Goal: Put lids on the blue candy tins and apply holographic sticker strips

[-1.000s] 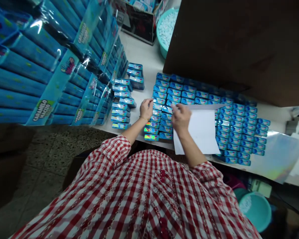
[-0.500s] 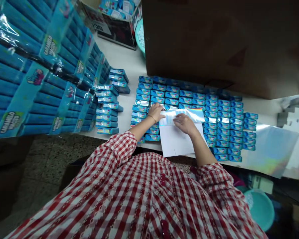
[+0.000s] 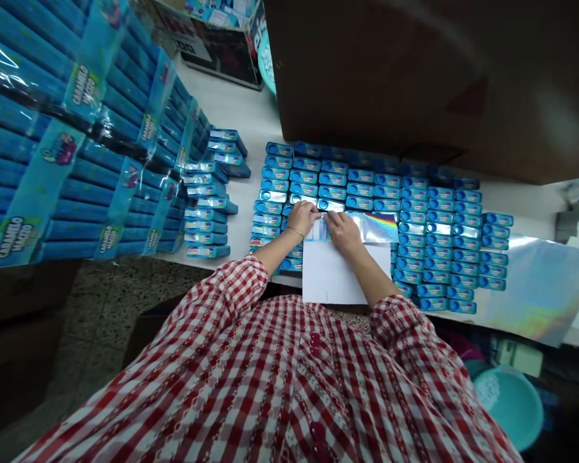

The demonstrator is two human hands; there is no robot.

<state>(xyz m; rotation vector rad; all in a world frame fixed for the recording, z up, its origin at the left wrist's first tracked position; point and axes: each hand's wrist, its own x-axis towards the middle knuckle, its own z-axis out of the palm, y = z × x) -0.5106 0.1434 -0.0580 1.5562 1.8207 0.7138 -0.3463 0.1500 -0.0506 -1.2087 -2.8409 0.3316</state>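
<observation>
Holographic foil strip (image 3: 374,227) is lying across white paper sheet (image 3: 332,276), both sitting over rows of blue candy boxes (image 3: 357,190) on desk (image 3: 231,109). L hand (image 3: 302,218), gold bangle (image 3: 295,231) at wrist, is pinching strip's left end; R hand (image 3: 343,233) is closed on it too, just beside. Bagged Caramelo Macizo packs (image 3: 77,173) are lying at far left.

The left hand (image 3: 302,218) and right hand (image 3: 343,233) pinch a strip of holographic film (image 3: 379,227) lying across a white paper sheet (image 3: 330,276). Tight rows of blue boxes (image 3: 361,202) surround them on a white table (image 3: 231,109). More boxes (image 3: 205,212) stand stacked beside bagged blue Caramelo Macizo packs (image 3: 77,161). A larger holographic sheet (image 3: 540,289) lies at right, above a teal basin (image 3: 509,405).
</observation>
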